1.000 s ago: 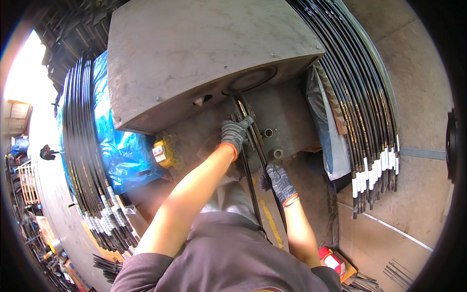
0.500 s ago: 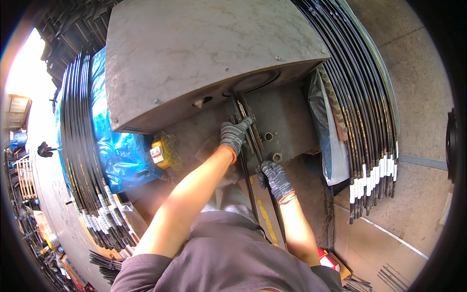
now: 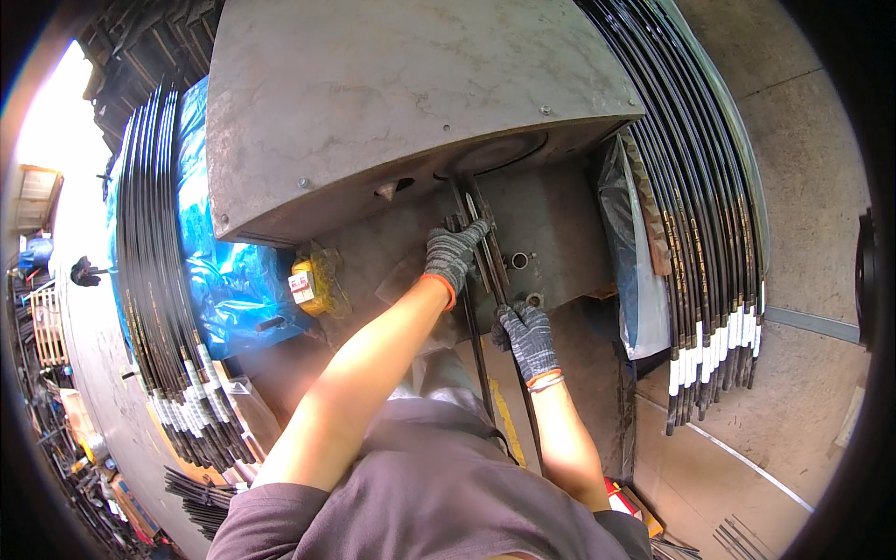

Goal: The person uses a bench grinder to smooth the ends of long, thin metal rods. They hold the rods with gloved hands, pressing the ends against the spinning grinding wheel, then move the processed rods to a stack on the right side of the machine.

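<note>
Both my hands wear grey knitted gloves with orange cuffs. My left hand (image 3: 452,254) is closed around narrow metal bars (image 3: 485,245) that run out from under a large grey metal housing (image 3: 411,84). Its fingertips curl over the bars, and what lies beneath the palm is hidden. Nearer to me, my right hand (image 3: 525,338) grips a long black hose (image 3: 532,411), which lines up with the bars and runs down past my body. A second black hose (image 3: 477,350) comes down from below my left hand. Short metal tube ends (image 3: 519,260) stand just right of the bars.
Thick bundles of black hoses (image 3: 723,233) with white bands hang at the right, and similar hoses (image 3: 154,280) hang at the left over blue plastic sheeting (image 3: 219,299). A yellow-wrapped packet (image 3: 319,282) rests left of my left hand. Clear plastic (image 3: 642,280) hangs beside the right bundle.
My right hand has slid slightly forward along the hose, closer to the metal bars. My left hand keeps its place on the bars. The whole view has shifted a little.
</note>
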`<action>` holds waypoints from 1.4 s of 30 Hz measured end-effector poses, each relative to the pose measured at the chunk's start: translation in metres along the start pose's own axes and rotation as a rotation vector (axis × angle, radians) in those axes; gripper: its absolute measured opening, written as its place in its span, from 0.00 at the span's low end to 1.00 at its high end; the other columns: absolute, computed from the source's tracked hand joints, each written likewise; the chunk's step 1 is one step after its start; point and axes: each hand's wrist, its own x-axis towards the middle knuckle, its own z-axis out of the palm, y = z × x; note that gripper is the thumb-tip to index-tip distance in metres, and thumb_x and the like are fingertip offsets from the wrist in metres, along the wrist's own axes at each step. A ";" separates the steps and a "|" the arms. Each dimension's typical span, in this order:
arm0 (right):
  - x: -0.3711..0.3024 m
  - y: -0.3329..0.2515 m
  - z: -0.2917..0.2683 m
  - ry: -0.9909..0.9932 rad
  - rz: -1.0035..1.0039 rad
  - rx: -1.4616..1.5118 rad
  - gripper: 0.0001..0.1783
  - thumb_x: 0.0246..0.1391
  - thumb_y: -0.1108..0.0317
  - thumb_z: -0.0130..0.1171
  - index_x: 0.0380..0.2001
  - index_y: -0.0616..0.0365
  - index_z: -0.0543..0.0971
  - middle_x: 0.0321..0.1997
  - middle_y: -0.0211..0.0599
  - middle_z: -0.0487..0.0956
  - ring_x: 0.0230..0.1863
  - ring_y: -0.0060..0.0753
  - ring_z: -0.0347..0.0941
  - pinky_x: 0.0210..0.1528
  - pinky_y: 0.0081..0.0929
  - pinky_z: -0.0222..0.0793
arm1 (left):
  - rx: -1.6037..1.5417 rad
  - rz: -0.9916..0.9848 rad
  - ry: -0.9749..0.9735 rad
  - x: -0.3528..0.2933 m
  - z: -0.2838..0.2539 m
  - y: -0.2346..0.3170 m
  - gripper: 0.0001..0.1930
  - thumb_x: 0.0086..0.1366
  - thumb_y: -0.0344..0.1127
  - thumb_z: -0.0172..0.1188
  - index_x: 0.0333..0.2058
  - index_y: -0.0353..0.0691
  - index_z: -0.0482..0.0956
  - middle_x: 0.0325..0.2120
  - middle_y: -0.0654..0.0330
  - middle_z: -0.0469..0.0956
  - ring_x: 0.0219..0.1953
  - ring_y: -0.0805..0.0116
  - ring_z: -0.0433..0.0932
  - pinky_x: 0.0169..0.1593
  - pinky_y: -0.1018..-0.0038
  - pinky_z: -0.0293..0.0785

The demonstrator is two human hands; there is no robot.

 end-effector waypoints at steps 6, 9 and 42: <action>0.008 0.002 0.001 0.024 -0.010 0.006 0.08 0.54 0.69 0.52 0.23 0.60 0.74 0.15 0.30 0.71 0.14 0.22 0.65 0.16 0.20 0.59 | 0.053 0.035 0.020 0.016 -0.002 -0.015 0.19 0.48 0.43 0.68 0.32 0.36 0.74 0.23 0.58 0.76 0.20 0.68 0.74 0.19 0.71 0.70; 0.011 0.000 0.001 0.035 0.004 -0.106 0.06 0.52 0.69 0.55 0.28 0.61 0.77 0.22 0.29 0.74 0.22 0.21 0.66 0.26 0.21 0.63 | 0.037 0.015 -0.018 0.018 -0.003 -0.018 0.19 0.48 0.43 0.68 0.33 0.37 0.74 0.24 0.59 0.76 0.21 0.69 0.73 0.20 0.72 0.69; 0.016 -0.034 0.014 0.055 0.045 -0.143 0.10 0.53 0.66 0.54 0.23 0.60 0.76 0.16 0.29 0.73 0.15 0.19 0.64 0.17 0.18 0.59 | -0.057 0.016 0.017 0.026 -0.002 -0.023 0.17 0.48 0.44 0.68 0.28 0.37 0.76 0.22 0.62 0.76 0.18 0.71 0.72 0.19 0.74 0.67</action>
